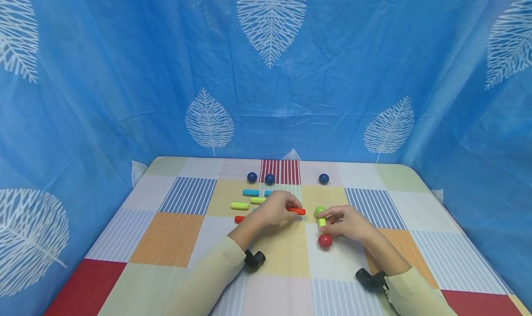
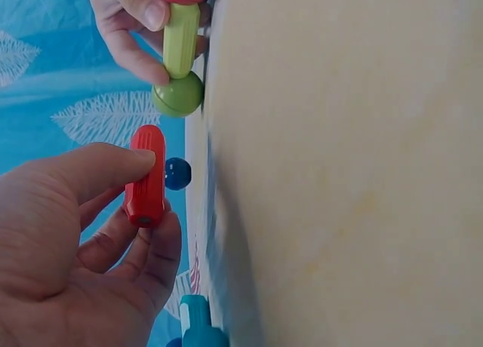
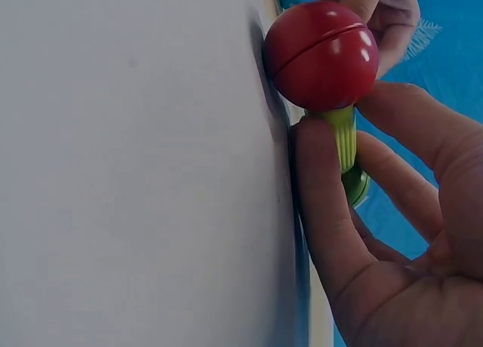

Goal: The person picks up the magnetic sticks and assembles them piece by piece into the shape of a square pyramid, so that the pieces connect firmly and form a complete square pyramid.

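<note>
My left hand point(image 1: 276, 208) pinches a short red stick point(image 2: 146, 182) between thumb and fingers, over the middle of the cloth. To its right, my right hand point(image 1: 348, 222) grips a yellow-green stick point(image 1: 322, 222) with thumb and fingertips. One end of that stick meets a green ball point(image 2: 178, 96), and the other end meets a glossy red ball point(image 3: 323, 56), the three forming a line. In the head view the red ball point(image 1: 325, 241) is at the near end. The red stick points toward the green ball, with a gap between them.
Blue sticks point(image 1: 250, 193), yellow-green sticks point(image 1: 239, 206) and another red stick point(image 1: 238, 219) lie left of and behind the left hand, some partly hidden by it. Three dark blue balls point(image 1: 323, 179) sit farther back. Blue leaf-print curtains point(image 1: 307, 122) enclose the patchwork-covered table point(image 1: 166, 240).
</note>
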The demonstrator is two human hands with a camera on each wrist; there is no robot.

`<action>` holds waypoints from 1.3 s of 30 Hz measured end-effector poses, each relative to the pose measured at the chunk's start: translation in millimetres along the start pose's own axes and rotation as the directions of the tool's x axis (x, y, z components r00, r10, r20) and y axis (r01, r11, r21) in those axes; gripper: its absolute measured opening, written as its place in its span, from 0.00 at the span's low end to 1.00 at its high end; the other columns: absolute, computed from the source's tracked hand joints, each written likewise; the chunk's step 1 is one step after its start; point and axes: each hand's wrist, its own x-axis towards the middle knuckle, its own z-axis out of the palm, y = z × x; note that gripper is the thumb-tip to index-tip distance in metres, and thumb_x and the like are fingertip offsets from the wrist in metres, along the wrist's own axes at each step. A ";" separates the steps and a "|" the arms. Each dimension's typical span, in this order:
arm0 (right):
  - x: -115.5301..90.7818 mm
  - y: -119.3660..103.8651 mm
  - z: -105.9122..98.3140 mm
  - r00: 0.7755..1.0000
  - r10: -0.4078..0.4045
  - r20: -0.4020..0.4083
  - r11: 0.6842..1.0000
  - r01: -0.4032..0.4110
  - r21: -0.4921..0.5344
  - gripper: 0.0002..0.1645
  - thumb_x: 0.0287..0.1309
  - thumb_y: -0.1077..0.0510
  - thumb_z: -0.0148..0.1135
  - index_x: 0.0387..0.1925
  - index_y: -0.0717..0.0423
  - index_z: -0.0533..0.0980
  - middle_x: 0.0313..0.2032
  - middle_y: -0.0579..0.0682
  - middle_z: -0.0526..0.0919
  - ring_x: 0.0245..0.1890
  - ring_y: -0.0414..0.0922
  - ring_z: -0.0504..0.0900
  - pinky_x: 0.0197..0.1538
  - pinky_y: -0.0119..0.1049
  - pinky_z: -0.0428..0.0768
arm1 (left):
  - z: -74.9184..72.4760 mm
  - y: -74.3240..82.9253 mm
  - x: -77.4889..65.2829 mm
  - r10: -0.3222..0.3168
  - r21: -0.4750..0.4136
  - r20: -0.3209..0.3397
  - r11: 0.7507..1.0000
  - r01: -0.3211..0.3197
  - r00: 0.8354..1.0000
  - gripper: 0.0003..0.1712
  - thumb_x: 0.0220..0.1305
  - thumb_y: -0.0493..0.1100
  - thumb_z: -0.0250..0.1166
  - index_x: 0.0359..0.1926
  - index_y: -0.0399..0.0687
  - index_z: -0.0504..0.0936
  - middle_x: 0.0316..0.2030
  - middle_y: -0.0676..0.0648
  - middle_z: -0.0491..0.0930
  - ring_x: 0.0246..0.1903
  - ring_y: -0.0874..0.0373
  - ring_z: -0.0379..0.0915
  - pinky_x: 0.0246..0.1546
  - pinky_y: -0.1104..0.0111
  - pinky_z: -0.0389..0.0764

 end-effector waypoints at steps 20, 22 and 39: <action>-0.1 0.2 -0.5 1.000 0.006 -0.001 0.998 -0.006 0.060 0.26 0.51 0.57 0.79 0.53 0.59 0.84 0.35 0.53 0.84 0.31 0.46 0.83 0.36 0.36 0.84 | 18.0 9.4 22.4 -0.028 -0.003 -0.023 1.000 0.028 0.999 0.08 0.63 0.38 0.73 0.43 0.49 0.91 0.39 0.54 0.89 0.40 0.65 0.80 0.48 0.73 0.81; 0.0 0.1 -0.7 1.000 0.004 -0.001 0.998 -0.004 0.064 0.26 0.51 0.57 0.79 0.52 0.60 0.84 0.34 0.53 0.84 0.31 0.45 0.83 0.35 0.36 0.85 | 18.7 11.1 23.4 -0.031 -0.006 -0.023 1.000 0.030 0.999 0.08 0.62 0.37 0.73 0.43 0.49 0.91 0.39 0.54 0.89 0.40 0.65 0.81 0.48 0.73 0.81; -1.7 -1.6 0.3 1.000 -0.014 0.006 0.996 0.013 0.090 0.25 0.52 0.60 0.78 0.53 0.63 0.82 0.34 0.53 0.84 0.30 0.45 0.82 0.36 0.35 0.86 | 16.1 17.0 46.4 -0.065 -0.108 -0.006 0.992 0.064 0.998 0.10 0.67 0.40 0.70 0.48 0.44 0.88 0.40 0.51 0.87 0.39 0.63 0.80 0.45 0.72 0.83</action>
